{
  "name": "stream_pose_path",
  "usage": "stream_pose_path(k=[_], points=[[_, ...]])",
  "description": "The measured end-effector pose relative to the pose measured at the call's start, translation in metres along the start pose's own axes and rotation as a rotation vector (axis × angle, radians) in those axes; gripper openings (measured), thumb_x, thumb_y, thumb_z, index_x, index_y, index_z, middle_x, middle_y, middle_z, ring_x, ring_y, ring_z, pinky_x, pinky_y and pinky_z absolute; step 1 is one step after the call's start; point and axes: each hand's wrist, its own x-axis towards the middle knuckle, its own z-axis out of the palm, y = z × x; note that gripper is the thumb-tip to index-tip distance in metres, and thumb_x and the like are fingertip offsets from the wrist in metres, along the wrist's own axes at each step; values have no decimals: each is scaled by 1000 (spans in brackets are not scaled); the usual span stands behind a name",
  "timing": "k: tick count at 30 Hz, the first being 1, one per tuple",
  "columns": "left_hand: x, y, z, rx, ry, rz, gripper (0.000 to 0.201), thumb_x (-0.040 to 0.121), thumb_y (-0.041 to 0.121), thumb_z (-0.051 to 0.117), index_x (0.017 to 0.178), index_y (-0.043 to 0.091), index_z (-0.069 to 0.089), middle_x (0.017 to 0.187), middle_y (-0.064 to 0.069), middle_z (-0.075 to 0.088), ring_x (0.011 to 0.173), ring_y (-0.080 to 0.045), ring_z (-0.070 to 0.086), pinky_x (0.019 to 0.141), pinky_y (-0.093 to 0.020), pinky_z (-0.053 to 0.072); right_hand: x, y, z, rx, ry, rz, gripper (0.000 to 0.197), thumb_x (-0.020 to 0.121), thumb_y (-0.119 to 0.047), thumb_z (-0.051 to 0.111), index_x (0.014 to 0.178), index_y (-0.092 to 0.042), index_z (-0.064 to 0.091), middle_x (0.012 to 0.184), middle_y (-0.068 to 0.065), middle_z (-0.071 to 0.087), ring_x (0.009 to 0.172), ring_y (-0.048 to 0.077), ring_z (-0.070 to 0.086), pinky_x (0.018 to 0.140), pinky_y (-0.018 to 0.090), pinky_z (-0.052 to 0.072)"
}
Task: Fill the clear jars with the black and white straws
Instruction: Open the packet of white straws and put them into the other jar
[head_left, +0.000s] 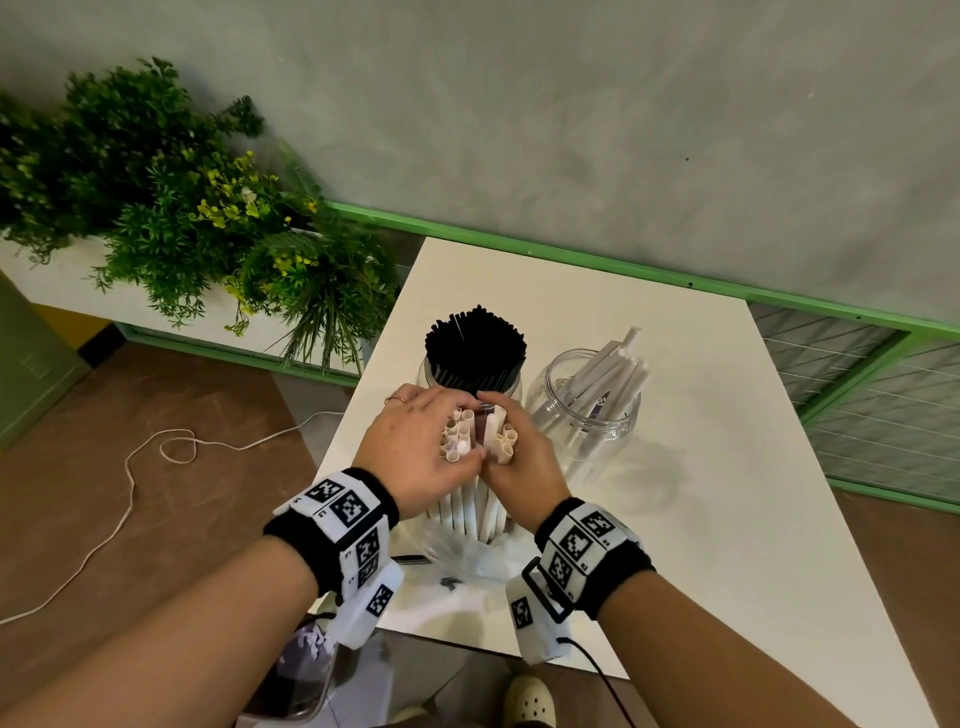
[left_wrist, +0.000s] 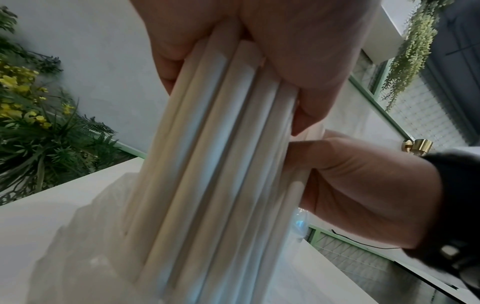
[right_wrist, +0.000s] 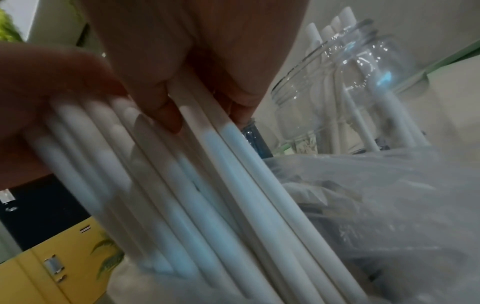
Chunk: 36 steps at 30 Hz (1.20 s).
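Both hands grip one upright bundle of white straws (head_left: 475, 512) standing on the white table (head_left: 727, 493). My left hand (head_left: 421, 452) wraps the left part of the bundle (left_wrist: 207, 164); my right hand (head_left: 519, 457) wraps the right part (right_wrist: 207, 185). The straws' open tops show between the fingers. Behind the hands stands a clear jar packed with black straws (head_left: 475, 348). To its right a second clear jar (head_left: 587, 400) holds several white straws leaning to the right (right_wrist: 363, 102).
Crumpled clear plastic wrapping (head_left: 457, 558) lies on the table at the bundle's foot (right_wrist: 376, 205). A planter with green plants (head_left: 171, 208) stands at the left. A white cord (head_left: 130, 483) runs over the brown floor. A green-framed railing (head_left: 857, 374) lies beyond the table.
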Motion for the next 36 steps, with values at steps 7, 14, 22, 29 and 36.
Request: stream_pose_path(k=[7, 14, 22, 29, 36], points=[[1, -4, 2, 11, 13, 15, 50, 71, 59, 43, 107, 27, 57, 108, 12, 59, 100, -16, 47, 83, -18, 24, 0, -2, -5, -108, 72, -85, 61, 82, -2, 58, 131, -33, 37, 108, 3, 66, 93, 11, 65, 80, 25, 51], [2, -7, 4, 24, 28, 28, 44, 72, 58, 43, 97, 28, 63, 102, 13, 58, 97, -17, 47, 82, -21, 25, -4, -7, -18, -206, 212, -300, 48, 83, 8, 58, 117, -26, 54, 102, 6, 58, 88, 1, 54, 73, 3, 39], [8, -7, 5, 39, 9, -3, 50, 70, 61, 39, 98, 28, 63, 100, 12, 56, 98, -17, 45, 85, -25, 31, 18, -36, -54, -89, 200, -216, 42, 92, 7, 46, 110, -31, 41, 110, 11, 51, 93, 5, 68, 88, 1, 28], [13, -6, 9, 53, 29, 1, 47, 69, 60, 42, 94, 26, 64, 97, 10, 58, 95, -20, 47, 82, -27, 34, 33, -61, -93, -69, 330, -247, 43, 91, 9, 43, 108, -30, 39, 107, 7, 44, 89, 12, 70, 96, 21, 37], [19, 9, 14, 58, 24, 25, 45, 68, 57, 41, 89, 25, 64, 94, 7, 58, 91, -22, 48, 80, -30, 37, 55, -104, -130, -49, 609, -462, 40, 91, 7, 43, 111, -27, 35, 113, 5, 40, 94, 20, 68, 93, 27, 45]])
